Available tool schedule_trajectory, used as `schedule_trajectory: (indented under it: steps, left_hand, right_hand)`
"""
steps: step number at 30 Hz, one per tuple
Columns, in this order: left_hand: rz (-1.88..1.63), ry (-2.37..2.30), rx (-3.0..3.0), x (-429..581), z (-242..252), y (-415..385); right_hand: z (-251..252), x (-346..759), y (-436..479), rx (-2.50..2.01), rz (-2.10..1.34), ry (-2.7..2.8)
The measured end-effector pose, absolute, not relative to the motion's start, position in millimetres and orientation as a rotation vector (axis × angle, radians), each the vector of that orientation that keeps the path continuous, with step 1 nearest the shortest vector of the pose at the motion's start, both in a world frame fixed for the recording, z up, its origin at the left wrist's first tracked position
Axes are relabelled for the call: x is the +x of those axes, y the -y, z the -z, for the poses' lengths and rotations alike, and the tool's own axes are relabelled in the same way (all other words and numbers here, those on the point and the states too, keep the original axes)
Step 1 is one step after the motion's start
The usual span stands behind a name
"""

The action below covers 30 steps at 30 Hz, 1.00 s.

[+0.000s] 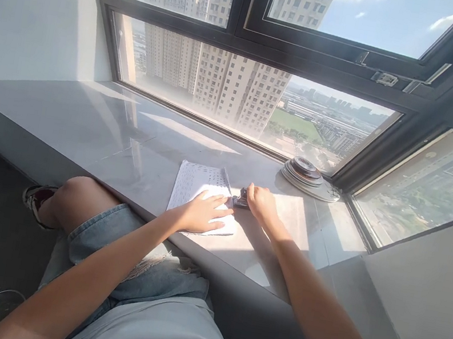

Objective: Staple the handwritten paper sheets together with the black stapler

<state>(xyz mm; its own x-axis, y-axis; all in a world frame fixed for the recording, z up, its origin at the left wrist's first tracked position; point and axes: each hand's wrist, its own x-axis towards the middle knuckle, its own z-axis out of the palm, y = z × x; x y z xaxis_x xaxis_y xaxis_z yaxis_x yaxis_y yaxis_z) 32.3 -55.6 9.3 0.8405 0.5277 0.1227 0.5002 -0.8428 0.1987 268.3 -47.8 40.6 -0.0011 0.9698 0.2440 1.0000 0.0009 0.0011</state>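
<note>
Sheets of white paper [196,182] with rows of dark print lie on the windowsill in front of me, their upper right edge slightly raised. My left hand [204,213] rests flat on the lower right part of the paper, fingers spread. At the paper's right edge sits a small black and silver tool [241,200] that looks like a hole punch. My right hand [262,203] is closed over its right end. The fingers hide part of it, and I cannot tell how far the paper reaches into it.
A round stack of plate-like discs [304,174] with a dark top stands by the window corner. The pale sill [85,128] runs along a dark window frame [267,52]. My bent leg [81,206] is against the sill's front edge. A white wall [427,290] bounds the right.
</note>
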Motion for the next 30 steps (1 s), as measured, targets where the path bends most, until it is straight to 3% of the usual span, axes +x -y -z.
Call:
schedule_trajectory:
  steps: [7,25,30]
  left_hand:
    - [-0.195,-0.803,2.871,33,-11,55]
    - [-0.323,-0.839,2.869,37,-12,51]
    - [-0.394,-0.886,2.864,42,-12,54]
  right_hand:
    - [-32,284,42,-2.158,0.571,2.238]
    - [-36,280,46,-2.154,0.344,2.161]
    - [-41,276,50,-2.091,0.121,1.97]
